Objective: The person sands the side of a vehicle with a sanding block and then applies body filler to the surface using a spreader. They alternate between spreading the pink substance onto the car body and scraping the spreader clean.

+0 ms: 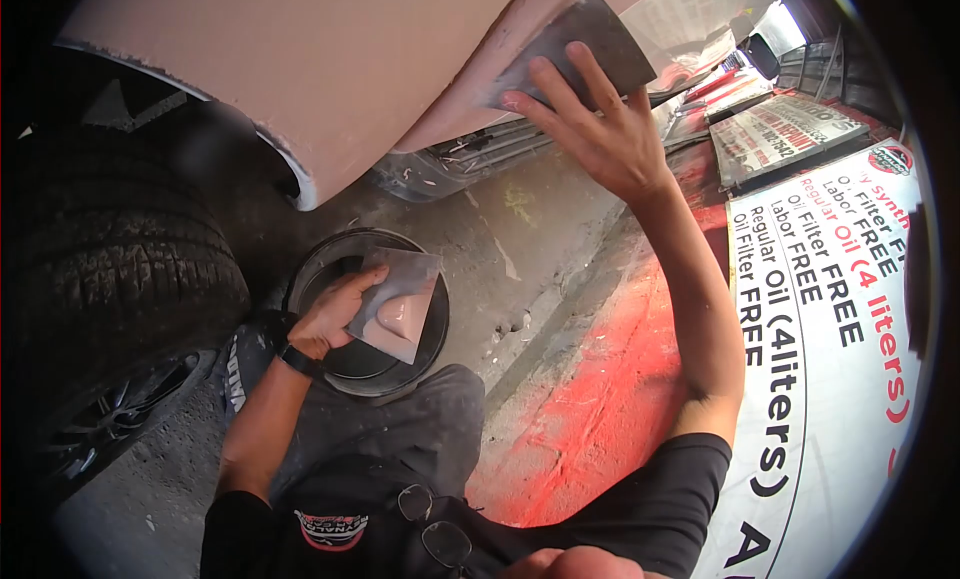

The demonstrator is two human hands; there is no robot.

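Observation:
A pinkish car body panel (pixel 300 59) fills the top of the head view. My right hand (pixel 605 139) presses a dark grey rectangular spreader (pixel 590 39) flat against its lower part, with the fingers spread over the spreader. Lower down, my left hand (pixel 330 314) grips one edge of a thin flat plate (pixel 405 274). A smooth lump of pinkish body filler (pixel 400 317) lies on that plate. Beneath the plate and the left hand stands a round black tub (pixel 435 344); part of its inside is hidden.
A car tyre (pixel 110 249) with a dark wheel stands at the left. The panel's wheel-arch edge (pixel 285 159) curves above the floor (pixel 500 249). On the right are a red-painted kerb (pixel 590 399) and a large printed sign (pixel 830 379). My bent knee is close to the tub.

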